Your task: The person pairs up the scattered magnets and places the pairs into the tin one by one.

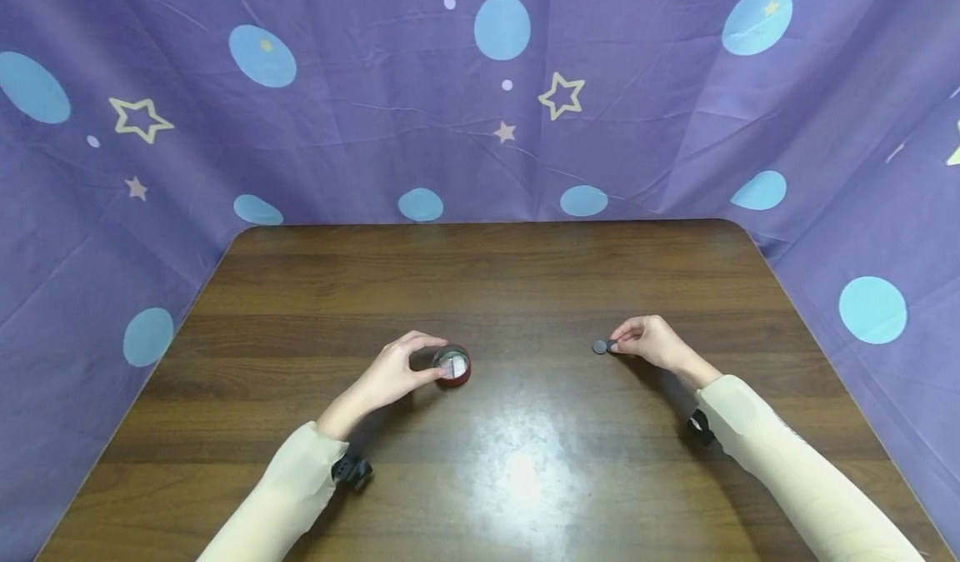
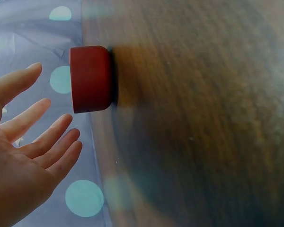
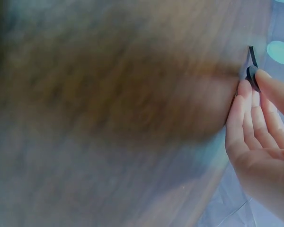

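A small round red container (image 2: pixel 91 79) with a dark inside stands on the table, and something white shows within it in the head view. My left hand (image 1: pixel 397 372) is over its near left side, thumb and fingers spread apart at the rim. In the left wrist view these fingers are extended and hold nothing. To the right, my right hand (image 1: pixel 654 343) pinches a small dark disc (image 3: pixel 252 78) between thumb and fingertips. Another flat dark grey disc (image 1: pixel 600 347) lies right beside those fingertips, to their left.
The brown wooden table (image 1: pixel 525 278) has rounded far corners. A purple curtain (image 1: pixel 637 128) with stars and blue dots hangs behind and at both sides. Each wrist carries a black camera, the left camera (image 1: pixel 352 469) close over the tabletop. Light glares on the table's near middle.
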The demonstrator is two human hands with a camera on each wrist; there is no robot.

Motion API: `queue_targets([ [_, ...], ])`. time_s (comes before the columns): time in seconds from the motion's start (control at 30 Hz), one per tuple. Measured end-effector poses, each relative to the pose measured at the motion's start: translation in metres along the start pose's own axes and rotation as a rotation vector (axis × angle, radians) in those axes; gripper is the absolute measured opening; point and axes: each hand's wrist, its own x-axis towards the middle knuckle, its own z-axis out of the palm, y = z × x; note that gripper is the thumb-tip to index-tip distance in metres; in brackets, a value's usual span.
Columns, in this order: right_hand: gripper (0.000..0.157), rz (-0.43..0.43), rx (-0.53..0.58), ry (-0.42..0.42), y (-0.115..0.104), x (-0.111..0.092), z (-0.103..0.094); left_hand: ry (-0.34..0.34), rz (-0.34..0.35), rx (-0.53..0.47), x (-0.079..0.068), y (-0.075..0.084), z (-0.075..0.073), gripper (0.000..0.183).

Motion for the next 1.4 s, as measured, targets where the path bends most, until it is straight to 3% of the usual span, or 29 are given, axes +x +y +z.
queue_targets([
  [0.57, 0.025, 0.109, 0.239, -0.022, 0.001, -0.002, -0.001, -0.023, -0.043, -0.009, -0.005, -0.004, 0.000, 0.041],
  [0.87, 0.018, 0.183, 0.501, -0.071, 0.000, -0.004, -0.001, -0.011, -0.041, -0.022, -0.008, -0.009, 0.003, 0.040],
  [1.1, 0.015, 0.186, 0.578, -0.100, 0.002, -0.004, -0.001, -0.018, -0.032, -0.014, -0.009, -0.011, 0.004, 0.040],
  [1.4, 0.031, 0.212, 0.662, -0.164, 0.004, -0.004, -0.004, -0.018, -0.024, -0.006, -0.009, -0.011, 0.004, 0.040],
])
